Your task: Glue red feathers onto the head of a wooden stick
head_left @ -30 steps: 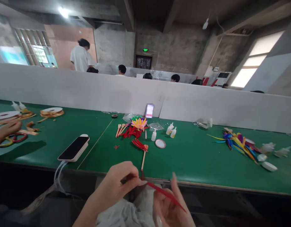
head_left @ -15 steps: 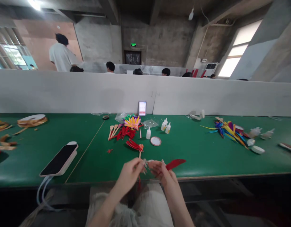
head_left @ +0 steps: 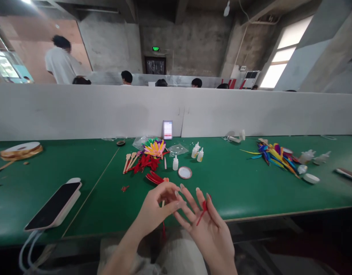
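Note:
My right hand (head_left: 209,225) is turned palm up above the table's near edge, with a red feather (head_left: 203,212) pinched between thumb and finger. Its other fingers are spread. My left hand (head_left: 157,204) meets those fingertips, its thumb and fingers pressed close together; whatever may be between them is too small to make out. Just behind the left hand lie red feathers (head_left: 155,177) on a wooden stick, which the hand partly covers. A red strand (head_left: 163,229) hangs below the left hand. Beyond is a white dish with a brownish rim (head_left: 184,172).
Small glue bottles (head_left: 175,163) stand behind the dish. To the left are red feathers (head_left: 146,163), wooden sticks (head_left: 127,162) and a yellow-pink feather bunch (head_left: 154,148). A black-screened phone (head_left: 54,206) lies left, colourful feathers (head_left: 279,157) right. A white partition (head_left: 121,110) closes the back.
My right hand has opened its palm upward, and the red feather now points toward me across the palm. The hands have come up slightly, and the left covers more of the stick.

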Action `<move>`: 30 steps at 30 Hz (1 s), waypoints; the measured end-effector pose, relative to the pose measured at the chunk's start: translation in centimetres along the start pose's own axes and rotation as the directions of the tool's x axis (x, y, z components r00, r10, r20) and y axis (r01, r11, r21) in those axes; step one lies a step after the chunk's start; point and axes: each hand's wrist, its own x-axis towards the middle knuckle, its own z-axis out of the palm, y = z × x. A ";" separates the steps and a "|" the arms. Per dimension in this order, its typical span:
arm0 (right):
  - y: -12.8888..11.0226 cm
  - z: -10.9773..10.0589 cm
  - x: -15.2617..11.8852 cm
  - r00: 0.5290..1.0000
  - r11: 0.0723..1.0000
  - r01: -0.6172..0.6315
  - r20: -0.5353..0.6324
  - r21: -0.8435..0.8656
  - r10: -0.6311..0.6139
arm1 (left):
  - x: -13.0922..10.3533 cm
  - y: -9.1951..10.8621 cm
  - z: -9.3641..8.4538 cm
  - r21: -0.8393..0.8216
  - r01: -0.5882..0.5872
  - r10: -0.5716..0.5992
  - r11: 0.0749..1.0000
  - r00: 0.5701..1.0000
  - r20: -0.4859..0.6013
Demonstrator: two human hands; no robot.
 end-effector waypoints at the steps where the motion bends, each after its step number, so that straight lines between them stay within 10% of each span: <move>1: 0.0 0.0 -0.2 1.000 1.000 0.006 -0.002 0.000 -0.006 | -0.1 0.2 -0.3 0.013 -0.004 0.004 1.000 0.999 0.036; 15: 0.5 1.0 -1.4 0.999 0.998 0.047 -0.008 -0.047 -0.048 | -3.2 2.0 -1.0 0.384 -0.150 0.095 0.911 0.983 0.157; 23: 0.7 1.3 -1.4 0.999 0.996 0.005 -0.032 -0.086 -0.008 | -2.9 2.0 -1.7 0.332 -0.098 0.179 0.938 0.958 -0.223; 30: 1.5 1.5 -1.3 0.999 0.995 -0.005 -0.045 -0.104 0.000 | -2.7 2.0 -0.8 0.455 -0.134 0.193 0.880 0.977 -0.086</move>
